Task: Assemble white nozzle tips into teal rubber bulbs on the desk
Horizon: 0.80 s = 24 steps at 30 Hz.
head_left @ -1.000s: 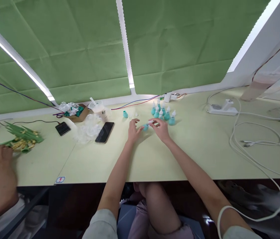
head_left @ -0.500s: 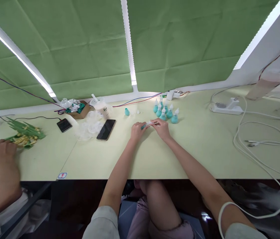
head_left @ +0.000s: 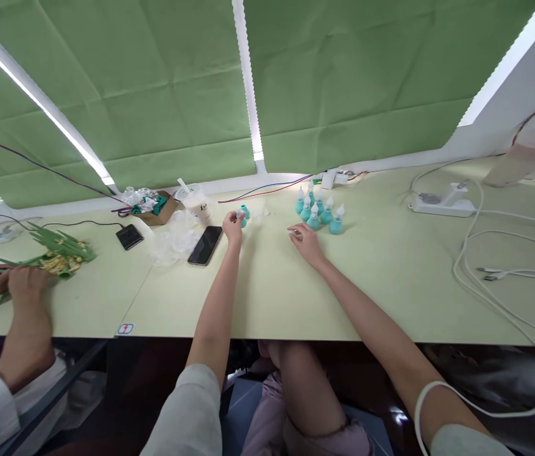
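My left hand [head_left: 233,228] is closed on a small teal squeeze bulb [head_left: 242,221], partly hidden by the fingers. Right behind it stands another teal bulb [head_left: 245,209] without a tip. To the right, my right hand [head_left: 308,244] pinches a small whitish piece [head_left: 292,232], probably a clear nozzle tip, mostly covered by the fingers. Beyond that hand several teal bulbs with clear pointed nozzles [head_left: 336,221] stand upright in a cluster. A few small clear tips [head_left: 265,211] lie on the table between the two hands, farther back.
Left of my left hand lie a black phone [head_left: 205,246], crumpled clear plastic [head_left: 175,240], a drink cup [head_left: 197,204] and a cardboard box [head_left: 165,211]. A co-worker's hands [head_left: 25,282] hold green-and-yellow stems [head_left: 65,253] at far left. White cables [head_left: 466,272] and a power strip [head_left: 442,206] occupy the right.
My hands have parted. The left has moved left and away with the teal bulb, up to the standing bulb. The right stays nearly in place, with a whitish piece in its fingers.
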Tool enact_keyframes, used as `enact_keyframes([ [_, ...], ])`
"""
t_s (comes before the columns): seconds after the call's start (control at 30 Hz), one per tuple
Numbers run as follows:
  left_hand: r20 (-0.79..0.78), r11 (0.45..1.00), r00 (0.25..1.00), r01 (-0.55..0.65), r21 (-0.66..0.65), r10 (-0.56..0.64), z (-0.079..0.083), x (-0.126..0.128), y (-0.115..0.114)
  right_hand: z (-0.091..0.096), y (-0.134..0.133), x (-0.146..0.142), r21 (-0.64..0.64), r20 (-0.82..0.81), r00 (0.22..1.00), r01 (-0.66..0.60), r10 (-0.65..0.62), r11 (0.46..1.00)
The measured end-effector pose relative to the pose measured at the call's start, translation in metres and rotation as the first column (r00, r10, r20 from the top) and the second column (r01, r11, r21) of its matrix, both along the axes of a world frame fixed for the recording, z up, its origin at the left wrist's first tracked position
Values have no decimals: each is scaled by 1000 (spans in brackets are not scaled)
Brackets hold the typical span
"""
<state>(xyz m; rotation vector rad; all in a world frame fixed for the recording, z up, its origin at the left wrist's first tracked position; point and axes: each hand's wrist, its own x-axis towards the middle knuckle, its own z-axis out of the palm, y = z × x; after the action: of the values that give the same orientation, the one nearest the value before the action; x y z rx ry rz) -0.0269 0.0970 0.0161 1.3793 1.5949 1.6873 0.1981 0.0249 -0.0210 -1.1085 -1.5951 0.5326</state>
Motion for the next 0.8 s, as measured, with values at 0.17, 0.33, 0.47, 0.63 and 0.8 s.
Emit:
enact_keyframes([
  [0.17,17,999,1000,25,-35,-24,-10,-10,31,5,-4,2,10,190,981,29,-30,1000],
  [0.33,42,1000,999,-14,6,14,-24,-9,41,8,-5,2,3,230,973,25,-25,1000],
  [0.47,46,1000,999,4,17,-5,-24,-2,40,7,-4,1,-6,246,969,15,-13,1000],
  [0.63,24,1000,1000,2,0,-2,-23,1,41,6,-4,1,-7,253,967,10,-8,1000],
  [0.8,-53,999,998,-29,-14,29,-28,-6,46,6,-3,1,2,271,962,-11,10,1000],
])
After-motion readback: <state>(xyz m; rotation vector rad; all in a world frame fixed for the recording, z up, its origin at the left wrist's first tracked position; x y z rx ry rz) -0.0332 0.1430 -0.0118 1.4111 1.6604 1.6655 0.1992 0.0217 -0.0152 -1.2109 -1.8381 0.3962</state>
